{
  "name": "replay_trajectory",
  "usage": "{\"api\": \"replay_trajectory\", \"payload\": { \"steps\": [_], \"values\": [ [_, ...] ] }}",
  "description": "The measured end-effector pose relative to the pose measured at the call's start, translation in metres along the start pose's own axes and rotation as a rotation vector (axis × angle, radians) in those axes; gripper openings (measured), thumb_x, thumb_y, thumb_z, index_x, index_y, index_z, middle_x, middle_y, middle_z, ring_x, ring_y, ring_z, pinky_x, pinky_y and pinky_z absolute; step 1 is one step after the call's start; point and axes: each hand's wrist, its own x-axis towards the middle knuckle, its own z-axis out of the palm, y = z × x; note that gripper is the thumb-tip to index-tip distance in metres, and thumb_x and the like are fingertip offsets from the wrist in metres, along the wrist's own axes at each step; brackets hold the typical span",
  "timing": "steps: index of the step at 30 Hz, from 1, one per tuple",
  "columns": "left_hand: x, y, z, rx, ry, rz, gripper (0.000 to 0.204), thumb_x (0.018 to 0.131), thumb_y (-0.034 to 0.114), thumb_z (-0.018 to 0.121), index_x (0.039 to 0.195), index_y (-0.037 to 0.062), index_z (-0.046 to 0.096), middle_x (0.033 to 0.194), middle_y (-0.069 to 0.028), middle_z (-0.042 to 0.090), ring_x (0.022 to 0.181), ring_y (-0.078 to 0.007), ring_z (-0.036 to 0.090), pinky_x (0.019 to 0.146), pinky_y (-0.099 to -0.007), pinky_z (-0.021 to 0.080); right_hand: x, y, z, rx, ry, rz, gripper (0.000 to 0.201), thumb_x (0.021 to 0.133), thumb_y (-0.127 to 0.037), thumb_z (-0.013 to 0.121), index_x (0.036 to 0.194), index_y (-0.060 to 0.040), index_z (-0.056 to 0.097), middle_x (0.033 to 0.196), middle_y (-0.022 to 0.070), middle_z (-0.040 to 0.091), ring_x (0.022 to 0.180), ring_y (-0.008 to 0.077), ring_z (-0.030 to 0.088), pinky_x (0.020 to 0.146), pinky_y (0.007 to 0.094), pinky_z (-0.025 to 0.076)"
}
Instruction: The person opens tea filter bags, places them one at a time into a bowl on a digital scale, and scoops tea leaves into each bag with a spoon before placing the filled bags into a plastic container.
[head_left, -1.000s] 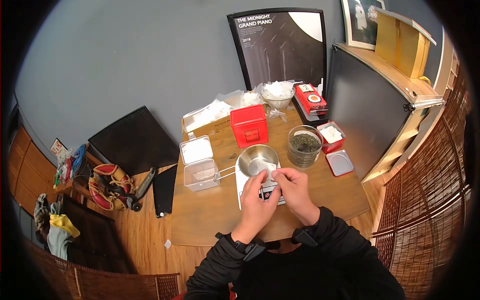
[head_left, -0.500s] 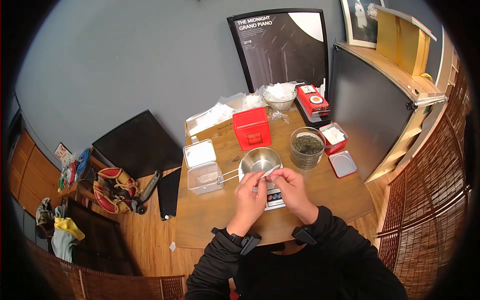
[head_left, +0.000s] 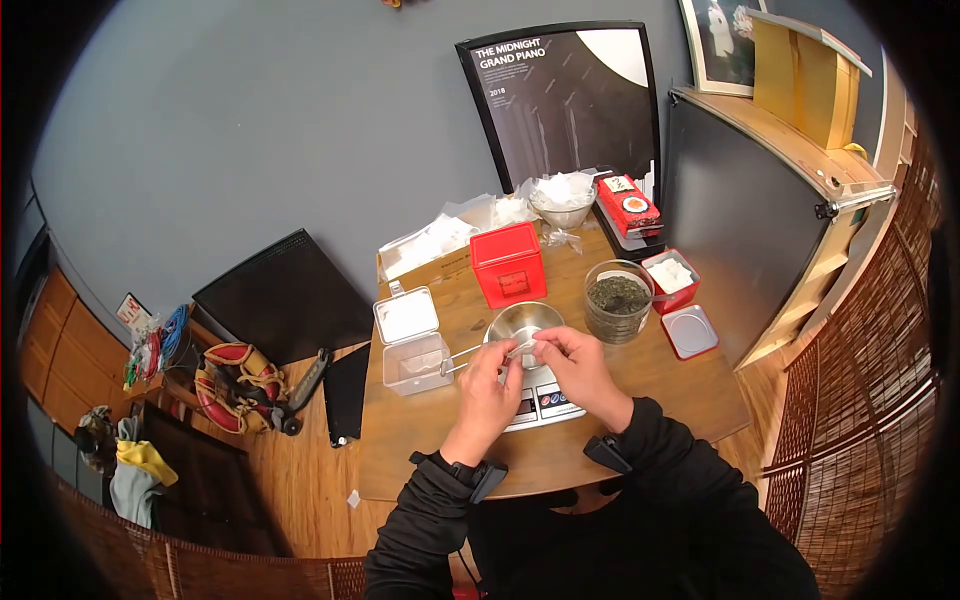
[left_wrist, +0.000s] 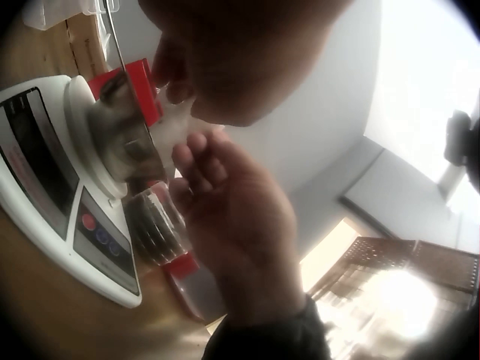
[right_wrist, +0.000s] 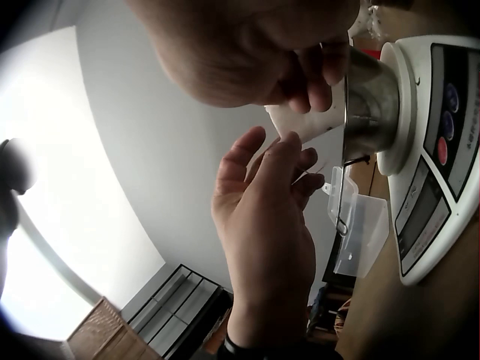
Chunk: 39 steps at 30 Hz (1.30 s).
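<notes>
A: What sat on the wooden desk (head_left: 420,440), biggest things first?

B: A red box (head_left: 508,264), a clear plastic container (head_left: 410,340) with its lid up, and a glass jar of dark leaves (head_left: 617,301). Nearer the person stood a white scale (head_left: 545,400) carrying a steel cup (head_left: 522,322).

A: And the hands?

B: Both were raised together just over the cup's near rim. The left hand (head_left: 490,385) and the right hand (head_left: 572,362) each pinched one small white paper pouch (head_left: 524,347) between fingertips.

A: How did the pouch look?

B: Thin, pale, flat and slightly translucent, its edge stretched between the two hands; in the right wrist view it hung beside the cup's rim (right_wrist: 309,120).
</notes>
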Motion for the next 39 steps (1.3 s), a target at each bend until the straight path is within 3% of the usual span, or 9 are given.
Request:
{"api": "replay_trajectory", "payload": {
  "steps": [4,8,13,23,29,32,34,37,39],
  "values": [
    [0.002,-0.009,-0.001,0.058,0.002,0.153,0.016,0.086,-0.003,0.071,0.101,0.0023,0.068,0.091,-0.0143,0.069,0.075,-0.0286,0.068,0.063,-0.0345,0.054,0.001,0.0,0.003,0.026,-0.011,0.027,0.019,0.097,-0.01,0.066,0.109,0.0044,0.071,0.084,0.0058,0.072,0.075,0.0082,0.063,0.067,0.0256,0.051],
    [0.001,-0.011,-0.001,0.062,0.006,0.169,0.017,0.086,-0.004,0.071,0.101,0.0028,0.068,0.09,-0.0137,0.069,0.073,-0.0289,0.067,0.062,-0.0345,0.053,0.003,0.0,0.005,0.058,-0.023,0.02,0.019,0.098,-0.009,0.065,0.11,0.0044,0.07,0.085,0.0051,0.072,0.076,0.008,0.063,0.068,0.0254,0.051],
    [0.001,-0.003,-0.003,0.018,-0.014,0.033,0.018,0.084,-0.002,0.072,0.101,0.0022,0.068,0.087,-0.0129,0.068,0.068,-0.0252,0.065,0.061,-0.0332,0.052,0.003,-0.002,0.004,0.091,-0.05,0.07,0.019,0.098,-0.009,0.064,0.111,0.0045,0.069,0.088,0.0058,0.072,0.08,0.0084,0.064,0.071,0.0252,0.051],
    [-0.001,-0.007,-0.005,0.014,-0.049,-0.054,0.015,0.082,0.0,0.074,0.095,0.0022,0.067,0.086,-0.0108,0.068,0.065,-0.0208,0.063,0.06,-0.0318,0.052,0.005,0.001,0.001,0.096,-0.08,0.062,0.018,0.099,-0.007,0.06,0.112,0.0041,0.068,0.089,0.0068,0.072,0.082,0.0103,0.067,0.073,0.0254,0.053],
    [-0.001,-0.014,-0.008,0.029,-0.063,0.035,0.01,0.082,-0.003,0.073,0.091,0.0022,0.07,0.087,-0.012,0.068,0.073,-0.0261,0.067,0.063,-0.0342,0.054,0.006,-0.002,-0.001,0.082,-0.126,0.085,0.018,0.099,-0.007,0.06,0.112,0.0035,0.069,0.089,0.0072,0.073,0.081,0.0112,0.068,0.074,0.0264,0.055],
    [0.002,-0.01,-0.011,0.094,-0.049,0.142,0.012,0.081,-0.005,0.073,0.091,0.0022,0.071,0.087,-0.013,0.068,0.077,-0.0315,0.068,0.067,-0.0375,0.056,0.003,-0.012,0.0,-0.065,-0.11,0.085,0.019,0.097,-0.007,0.062,0.111,0.0027,0.07,0.088,0.0097,0.074,0.078,0.0139,0.069,0.071,0.0287,0.055],
    [0.003,-0.006,-0.013,0.131,-0.1,0.171,0.015,0.079,-0.005,0.073,0.091,0.0021,0.072,0.087,-0.0137,0.068,0.079,-0.0349,0.068,0.07,-0.0398,0.056,0.003,-0.016,-0.001,-0.268,-0.101,-0.009,0.019,0.094,-0.006,0.065,0.109,0.002,0.071,0.087,0.0133,0.074,0.075,0.0184,0.07,0.069,0.0312,0.055],
    [0.004,-0.003,-0.013,0.175,-0.107,0.178,0.015,0.078,-0.005,0.073,0.091,0.002,0.071,0.087,-0.014,0.068,0.08,-0.0358,0.068,0.069,-0.041,0.055,0.001,-0.014,-0.001,-0.294,-0.052,-0.074,0.018,0.092,-0.006,0.066,0.107,0.0022,0.071,0.089,0.0165,0.073,0.074,0.0228,0.07,0.069,0.0329,0.055],
    [0.007,-0.003,-0.014,0.201,-0.115,0.173,0.013,0.079,-0.005,0.072,0.091,0.0017,0.07,0.086,-0.0145,0.068,0.08,-0.0366,0.067,0.069,-0.0421,0.055,-0.002,-0.011,-0.005,-0.275,-0.007,-0.088,0.017,0.092,-0.006,0.067,0.107,0.0024,0.071,0.088,0.0155,0.073,0.074,0.0209,0.07,0.069,0.0318,0.054]
  ]
}}
